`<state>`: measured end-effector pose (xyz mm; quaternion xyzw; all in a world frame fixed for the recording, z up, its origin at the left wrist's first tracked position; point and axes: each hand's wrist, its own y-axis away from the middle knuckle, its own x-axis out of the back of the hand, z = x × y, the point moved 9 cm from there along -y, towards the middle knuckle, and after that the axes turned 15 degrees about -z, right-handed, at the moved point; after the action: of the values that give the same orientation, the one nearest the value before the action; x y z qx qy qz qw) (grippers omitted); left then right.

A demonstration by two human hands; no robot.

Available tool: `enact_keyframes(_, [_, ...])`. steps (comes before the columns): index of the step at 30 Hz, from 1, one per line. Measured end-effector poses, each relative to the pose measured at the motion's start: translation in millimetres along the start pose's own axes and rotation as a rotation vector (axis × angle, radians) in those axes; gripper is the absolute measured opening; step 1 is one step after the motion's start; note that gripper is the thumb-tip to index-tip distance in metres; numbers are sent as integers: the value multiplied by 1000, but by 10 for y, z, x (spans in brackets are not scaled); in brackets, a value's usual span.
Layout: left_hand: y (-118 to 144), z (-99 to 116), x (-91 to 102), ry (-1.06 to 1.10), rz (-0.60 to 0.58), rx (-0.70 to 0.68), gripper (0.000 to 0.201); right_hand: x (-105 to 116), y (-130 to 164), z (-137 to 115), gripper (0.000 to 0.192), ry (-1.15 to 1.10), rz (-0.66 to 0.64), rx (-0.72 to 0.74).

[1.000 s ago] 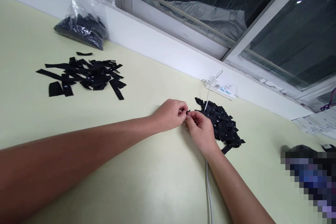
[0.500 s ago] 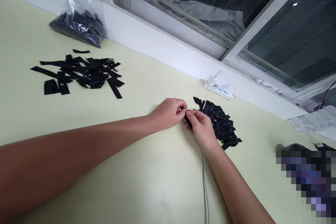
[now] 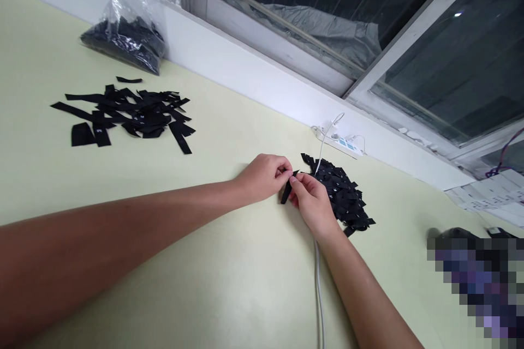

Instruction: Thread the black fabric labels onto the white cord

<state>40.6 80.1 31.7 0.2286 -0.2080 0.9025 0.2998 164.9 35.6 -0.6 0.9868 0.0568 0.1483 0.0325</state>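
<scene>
Observed 1 black strip (image 3: 286, 194) pinched by fingers (image 3: 282, 176) of left hand (image 3: 263, 176) and right hand (image 3: 315, 202); judged mid-handling, calling next for steady grip.

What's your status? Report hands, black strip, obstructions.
Left hand, right hand together on black strip. Strip's end hangs down. Pale cable passes beneath right hand; possible snag.
</scene>
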Motion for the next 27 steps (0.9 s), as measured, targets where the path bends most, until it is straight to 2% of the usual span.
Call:
enact_keyframes(10, [-20,-73,17,91,25,38,12,92,18,77,31,-17,90,-12])
enact_keyframes(15, [2,-36,-13,-27,-14,36,11,152,43,52,31,-73,175,6])
enact_keyframes(21, [22,35,-123,-292,-93,-40,10,153,37,60,31,-70,169,2])
enact_keyframes(27, [28,46,-60,-270,-57,-29,10,139,34,67,29,-60,148,10])
